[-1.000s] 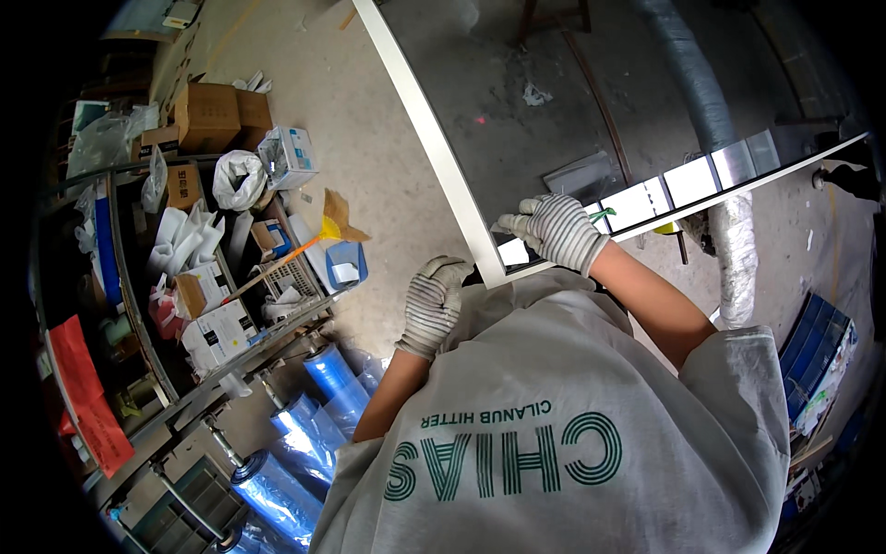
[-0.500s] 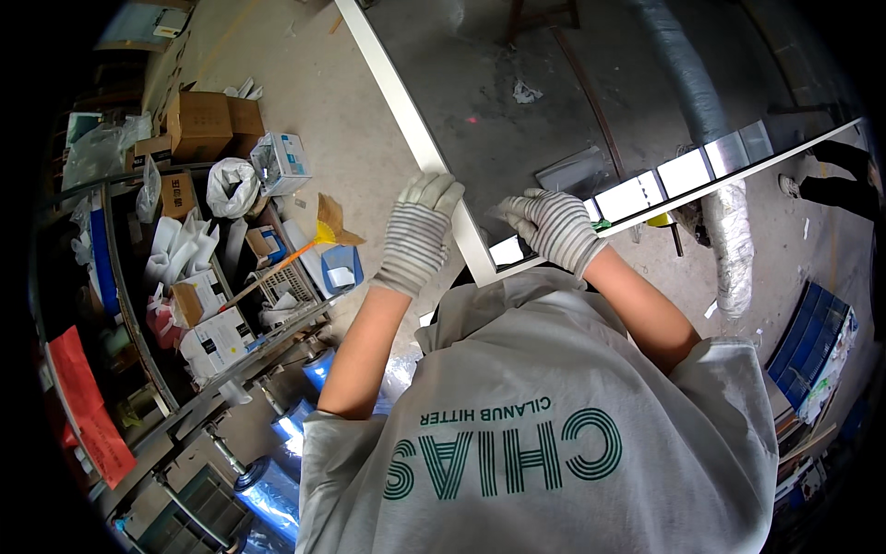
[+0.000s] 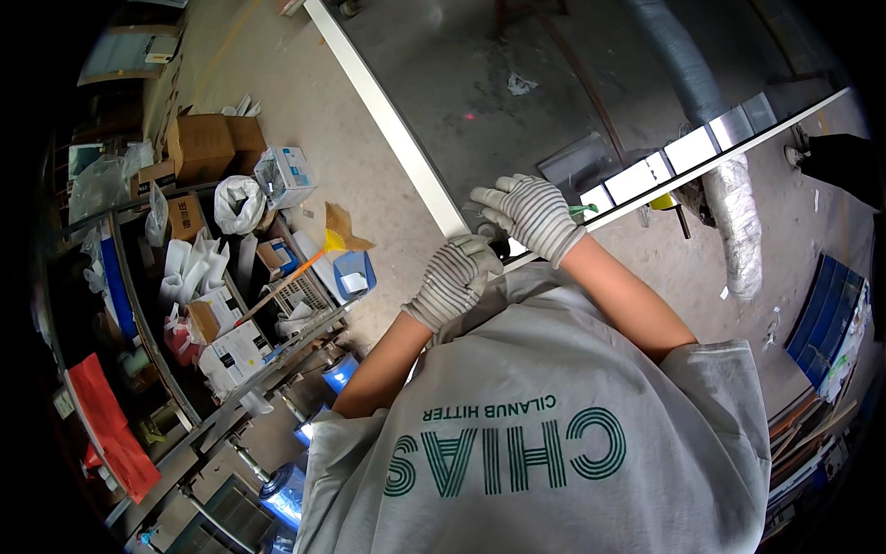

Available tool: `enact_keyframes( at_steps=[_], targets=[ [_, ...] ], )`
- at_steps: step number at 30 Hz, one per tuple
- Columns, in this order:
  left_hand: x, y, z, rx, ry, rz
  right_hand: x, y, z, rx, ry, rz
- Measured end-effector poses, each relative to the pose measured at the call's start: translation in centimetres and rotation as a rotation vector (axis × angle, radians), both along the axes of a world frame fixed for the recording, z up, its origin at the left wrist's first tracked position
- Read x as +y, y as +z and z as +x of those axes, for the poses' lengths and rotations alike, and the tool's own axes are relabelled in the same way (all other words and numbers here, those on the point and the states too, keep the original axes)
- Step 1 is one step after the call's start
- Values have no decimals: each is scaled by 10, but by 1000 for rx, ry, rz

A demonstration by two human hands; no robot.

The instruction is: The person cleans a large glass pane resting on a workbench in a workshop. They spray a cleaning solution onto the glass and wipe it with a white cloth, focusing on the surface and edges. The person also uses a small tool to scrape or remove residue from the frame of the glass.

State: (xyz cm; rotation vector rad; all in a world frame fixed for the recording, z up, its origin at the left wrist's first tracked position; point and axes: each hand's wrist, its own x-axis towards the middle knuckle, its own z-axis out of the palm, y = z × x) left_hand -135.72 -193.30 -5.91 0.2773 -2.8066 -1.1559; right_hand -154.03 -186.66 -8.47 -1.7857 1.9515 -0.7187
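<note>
In front of me is a large panel with a glossy dark pane point(image 3: 544, 102), bordered by a white frame point(image 3: 392, 129). My left hand point(image 3: 455, 280), in a striped knitted glove, is closed round the frame's near corner and hides it. Over the pane, just right of that corner, is my right hand point(image 3: 533, 220), gloved alike. Its fingers stretch leftward, partly bent and apart, with nothing visible in them. Whether they touch the pane I cannot tell. A small green thing point(image 3: 583, 210) shows beside the right glove; its kind is unclear.
Left stands a shelf bench with cardboard boxes point(image 3: 201, 148), a white roll point(image 3: 239, 205), an orange-handled tool point(image 3: 293, 275) and a blue bin point(image 3: 354, 273). Blue film-covered rollers point(image 3: 284, 494) lie below it. At right are a silvery duct point(image 3: 734, 226), a blue panel point(image 3: 826, 319) and another person's dark-clothed leg point(image 3: 840, 166).
My left hand has slid down the frame's side to the near corner. The right hand has shifted up and left, its fingers spreading. The panel has moved slightly left in view.
</note>
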Motion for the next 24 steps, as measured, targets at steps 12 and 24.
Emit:
enact_keyframes(
  at_steps=[12,24],
  targets=[
    [20,13,54,-42,466,2,-1,0,-11,181,358,199],
    [23,12,54,68,608,22,-1,9,-5,77,293,184]
  ],
)
